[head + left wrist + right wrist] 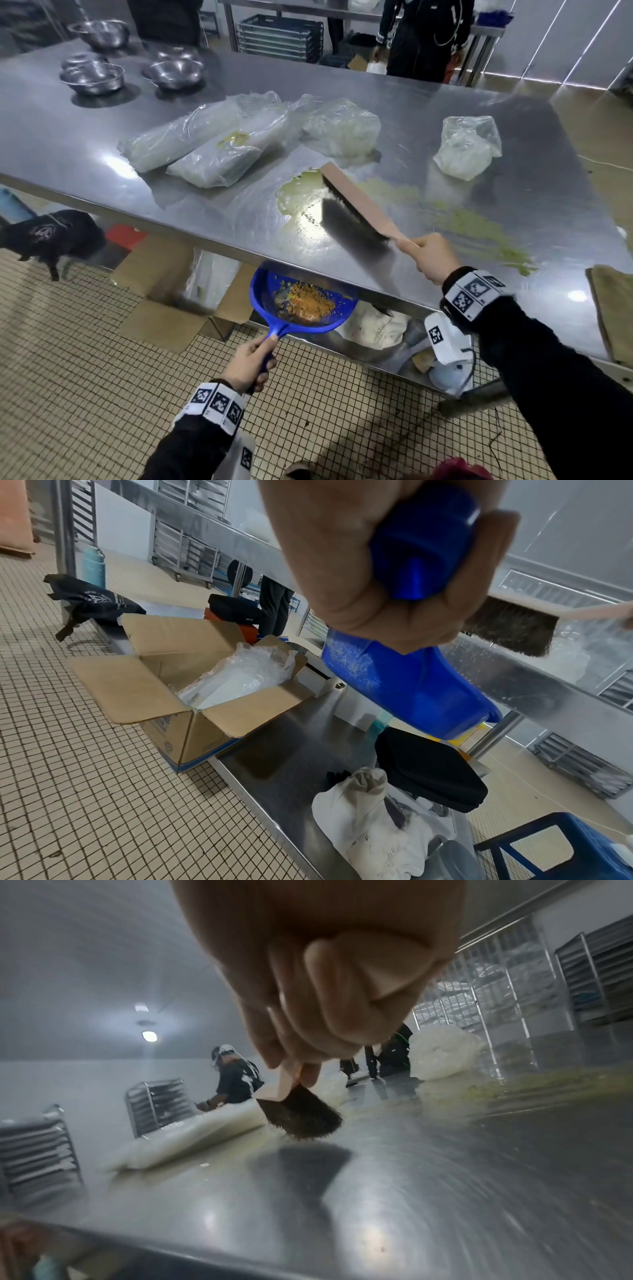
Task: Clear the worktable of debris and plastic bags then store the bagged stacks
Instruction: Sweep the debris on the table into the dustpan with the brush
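- The left grip [251,363] is clamped on the handle of the blue dustpan [301,301]. It holds the pan mouth under the near edge of the surface [102,150], probably so that swept debris drops straight in. One orange-brown heap already lies in the pan.
- The right grip [436,257] is clamped on the handle of the brush [356,209]. The bristles point down at the surface beside the yellow-green residue [294,192], an angle suited to dragging it toward the near edge.
- A second residue streak [479,233] runs toward the right edge.
- Bagged stacks: two long ones [205,144] lie side by side at mid-surface.
- Loose plastic bags: two, one [342,130] beside the stacks, one [467,145] toward the right edge.
- Steel bowls [92,77]: at least three, at the far left corner.
- One open carton [178,685] stands under the surface, a likely store.
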Motion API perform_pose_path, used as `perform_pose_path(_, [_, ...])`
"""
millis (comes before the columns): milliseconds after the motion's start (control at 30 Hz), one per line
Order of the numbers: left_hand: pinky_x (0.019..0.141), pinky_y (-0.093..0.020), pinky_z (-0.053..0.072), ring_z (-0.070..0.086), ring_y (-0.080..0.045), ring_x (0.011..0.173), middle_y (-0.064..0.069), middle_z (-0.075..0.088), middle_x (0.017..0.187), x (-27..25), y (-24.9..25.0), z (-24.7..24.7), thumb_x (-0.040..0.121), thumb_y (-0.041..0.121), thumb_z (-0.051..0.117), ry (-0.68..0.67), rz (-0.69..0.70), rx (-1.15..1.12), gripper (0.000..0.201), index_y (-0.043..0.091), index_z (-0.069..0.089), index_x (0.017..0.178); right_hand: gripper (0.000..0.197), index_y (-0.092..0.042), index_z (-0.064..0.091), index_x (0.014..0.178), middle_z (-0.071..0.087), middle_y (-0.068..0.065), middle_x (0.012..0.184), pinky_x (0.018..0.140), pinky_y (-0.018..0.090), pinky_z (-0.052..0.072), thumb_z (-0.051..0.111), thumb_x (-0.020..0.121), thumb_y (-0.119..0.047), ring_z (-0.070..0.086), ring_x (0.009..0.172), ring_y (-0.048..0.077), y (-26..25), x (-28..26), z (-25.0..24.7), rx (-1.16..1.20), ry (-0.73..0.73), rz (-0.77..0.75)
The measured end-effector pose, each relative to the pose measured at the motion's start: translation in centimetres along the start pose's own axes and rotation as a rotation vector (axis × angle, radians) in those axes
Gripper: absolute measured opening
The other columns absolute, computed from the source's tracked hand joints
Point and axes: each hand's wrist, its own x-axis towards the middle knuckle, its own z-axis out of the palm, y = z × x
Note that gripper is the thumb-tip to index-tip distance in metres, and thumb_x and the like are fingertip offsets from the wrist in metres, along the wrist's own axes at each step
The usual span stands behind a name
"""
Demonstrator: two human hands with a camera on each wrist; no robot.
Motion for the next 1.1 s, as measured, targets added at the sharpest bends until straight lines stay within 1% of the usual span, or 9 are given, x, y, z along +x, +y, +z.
perform_pose_path(67, [0.031, -0.009, 0.023, 0.030, -0.004, 0.027, 0.005, 0.042, 0.047, -0.2, 0.1, -0.2, 0.098, 0.026, 0.043, 0.010, 0.001, -0.018, 0.021, 0.017, 0.055, 0.083, 0.042, -0.012, 0.050, 0.053, 0.026, -0.002, 0.041, 0.046, 0.026, 0.016, 0.058, 0.091, -0.027, 0.022, 0.032, 0.009, 0.2, 0.7, 0.7, -0.054, -0.029, 0.012])
perform_pose_path(167, [0.030, -0.009, 0.024, 0.030, -0.004, 0.027, 0.005, 0.041, 0.047, -0.4, 0.0, -0.6, 0.099, 0.025, 0.043, 0.014, 0.016, -0.028, 0.020, 0.017, 0.057, 0.087, 0.038, 0.010, 0.066, 0.095, 0.029, -0.001, 0.045, 0.048, 0.027, 0.019, 0.055, 0.093, -0.027, 0.026, 0.042, 0.015, 0.5, 0.1, 1.5, -0.091, -0.136, -0.009])
perform_pose_path(300, [0.029, -0.010, 0.024, 0.030, -0.004, 0.027, 0.005, 0.041, 0.048, -0.4, 0.0, -0.7, 0.099, 0.026, 0.042, 0.025, 0.026, -0.026, 0.019, 0.020, 0.057, 0.089, 0.030, -0.014, 0.072, 0.101, 0.051, 0.003, 0.062, 0.058, 0.028, 0.034, 0.054, 0.092, -0.035, 0.050, 0.060, 0.020, 1.6, -3.1, 2.6, -0.123, -0.317, -0.092])
perform_pose_path(400, [0.030, -0.009, 0.024, 0.029, -0.004, 0.026, 0.006, 0.041, 0.046, -0.5, 0.0, -0.5, 0.099, 0.026, 0.042, 0.025, 0.032, -0.045, 0.019, 0.019, 0.058, 0.092, 0.019, -0.034, 0.070, 0.093, 0.055, 0.001, 0.066, 0.058, 0.030, 0.034, 0.053, 0.091, -0.042, 0.049, 0.063, 0.019, 2.3, -6.0, 3.1, -0.155, -0.410, -0.151])
perform_pose_path(500, [0.030, -0.008, 0.023, 0.029, -0.004, 0.026, 0.007, 0.041, 0.044, -0.7, 0.0, -0.2, 0.099, 0.026, 0.042, 0.024, 0.043, -0.058, 0.020, 0.014, 0.055, 0.090, 0.026, -0.030, 0.071, 0.087, 0.058, -0.007, 0.065, 0.062, 0.032, 0.040, 0.050, 0.091, -0.046, 0.054, 0.064, 0.014, 1.7, -8.6, 2.4, -0.236, -0.463, -0.220])
perform_pose_path(600, [0.030, -0.009, 0.023, 0.028, -0.004, 0.026, 0.008, 0.041, 0.044, -0.9, -0.2, 0.2, 0.098, 0.027, 0.044, 0.042, 0.061, -0.043, 0.020, 0.012, 0.055, 0.092, 0.030, -0.023, 0.068, 0.103, 0.070, 0.004, 0.086, 0.077, 0.038, 0.050, 0.050, 0.092, -0.043, 0.064, 0.082, 0.019, 1.5, -9.9, 2.2, -0.262, -0.382, -0.258])
perform_pose_path(733, [0.030, -0.009, 0.024, 0.029, -0.004, 0.027, 0.006, 0.041, 0.047, -1.3, -0.6, 0.5, 0.098, 0.028, 0.045, 0.052, 0.077, -0.037, 0.020, 0.014, 0.059, 0.094, 0.032, -0.021, 0.066, 0.107, 0.070, 0.007, 0.085, 0.071, 0.037, 0.049, 0.044, 0.095, -0.041, 0.064, 0.080, 0.024, 2.0, -9.4, 3.0, -0.267, -0.148, -0.249])
perform_pose_path(867, [0.031, -0.009, 0.024, 0.029, -0.004, 0.028, 0.005, 0.040, 0.049, -1.5, -1.1, 0.0, 0.098, 0.028, 0.044, 0.041, 0.090, -0.034, 0.020, 0.015, 0.060, 0.095, 0.030, -0.027, 0.061, 0.105, 0.063, 0.001, 0.076, 0.065, 0.034, 0.046, 0.039, 0.095, -0.044, 0.061, 0.074, 0.024, 2.6, -10.0, 3.8, -0.422, -0.233, -0.206])
perform_pose_path(1100, [0.030, -0.008, 0.022, 0.028, -0.004, 0.025, 0.007, 0.041, 0.045, -0.2, -0.5, -3.4, 0.098, 0.028, 0.043, -0.051, 0.077, 0.037, 0.025, 0.011, 0.056, 0.084, 0.033, -0.036, 0.063, 0.117, 0.071, 0.000, 0.106, 0.083, 0.036, 0.051, 0.048, 0.091, -0.049, 0.064, 0.094, 0.018, 2.0, -14.1, 6.9, -0.394, -0.279, -0.220])
